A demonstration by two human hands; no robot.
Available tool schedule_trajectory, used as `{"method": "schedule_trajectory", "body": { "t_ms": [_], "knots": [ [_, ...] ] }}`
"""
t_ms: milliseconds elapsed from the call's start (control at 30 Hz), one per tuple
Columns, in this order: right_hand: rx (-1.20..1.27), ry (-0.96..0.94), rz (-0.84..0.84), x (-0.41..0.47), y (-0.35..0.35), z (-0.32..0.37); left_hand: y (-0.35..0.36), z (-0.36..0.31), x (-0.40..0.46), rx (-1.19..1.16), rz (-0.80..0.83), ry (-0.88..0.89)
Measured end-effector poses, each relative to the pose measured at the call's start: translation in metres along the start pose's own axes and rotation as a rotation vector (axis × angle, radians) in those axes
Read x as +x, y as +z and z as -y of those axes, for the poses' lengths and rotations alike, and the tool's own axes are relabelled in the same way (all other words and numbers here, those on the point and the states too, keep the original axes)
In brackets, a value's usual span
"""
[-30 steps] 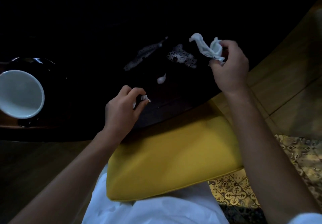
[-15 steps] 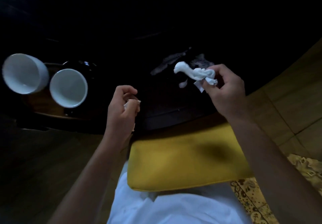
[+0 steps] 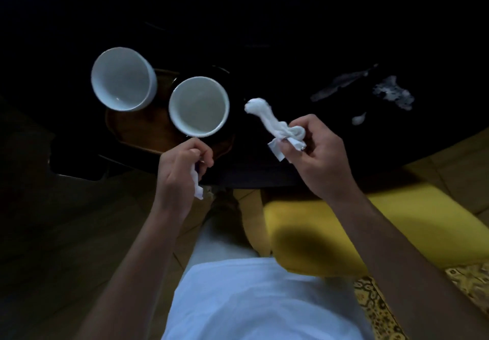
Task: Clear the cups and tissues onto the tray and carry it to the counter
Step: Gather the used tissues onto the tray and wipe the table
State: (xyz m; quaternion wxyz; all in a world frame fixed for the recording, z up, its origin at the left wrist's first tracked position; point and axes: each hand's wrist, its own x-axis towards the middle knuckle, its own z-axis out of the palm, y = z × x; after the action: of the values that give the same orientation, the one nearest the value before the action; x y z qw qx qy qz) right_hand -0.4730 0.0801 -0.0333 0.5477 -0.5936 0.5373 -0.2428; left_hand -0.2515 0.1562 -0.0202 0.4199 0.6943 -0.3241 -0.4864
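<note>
Two empty white cups stand on a brown wooden tray (image 3: 137,130) on the dark table: one cup (image 3: 122,78) at the left, the other cup (image 3: 199,106) to its right. My left hand (image 3: 180,172) is closed on a small piece of white tissue (image 3: 198,186) just in front of the tray. My right hand (image 3: 320,154) holds a larger crumpled white tissue (image 3: 275,125) above the table, to the right of the cups. A small white scrap (image 3: 358,119) lies on the table further right.
The dark table (image 3: 264,48) bears pale smears (image 3: 338,85) and a foamy patch (image 3: 394,93) at the right. A yellow seat cushion (image 3: 397,225) sits below the table edge. Patterned floor tiles (image 3: 460,286) show at the lower right.
The view has swung left, so both cups and the tray now sit near the middle. Both hands, still holding their tissues, have come closer to the tray.
</note>
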Motion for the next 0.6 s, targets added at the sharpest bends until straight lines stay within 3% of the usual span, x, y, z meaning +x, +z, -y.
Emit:
{"method": "schedule_trajectory", "body": {
  "t_ms": [133, 400, 600],
  "knots": [
    [0.098, 0.079, -0.139, -0.014, 0.033, 0.008, -0.045, 0.016, 0.003, -0.084, 0.048, -0.045],
    [0.24, 0.139, -0.322, -0.056, 0.081, 0.018, -0.086, 0.031, 0.002, -0.098, -0.083, 0.035],
    [0.395, 0.162, -0.21, -0.061, 0.098, 0.013, -0.09, 0.031, 0.005, -0.025, -0.031, -0.094]
  ]
}}
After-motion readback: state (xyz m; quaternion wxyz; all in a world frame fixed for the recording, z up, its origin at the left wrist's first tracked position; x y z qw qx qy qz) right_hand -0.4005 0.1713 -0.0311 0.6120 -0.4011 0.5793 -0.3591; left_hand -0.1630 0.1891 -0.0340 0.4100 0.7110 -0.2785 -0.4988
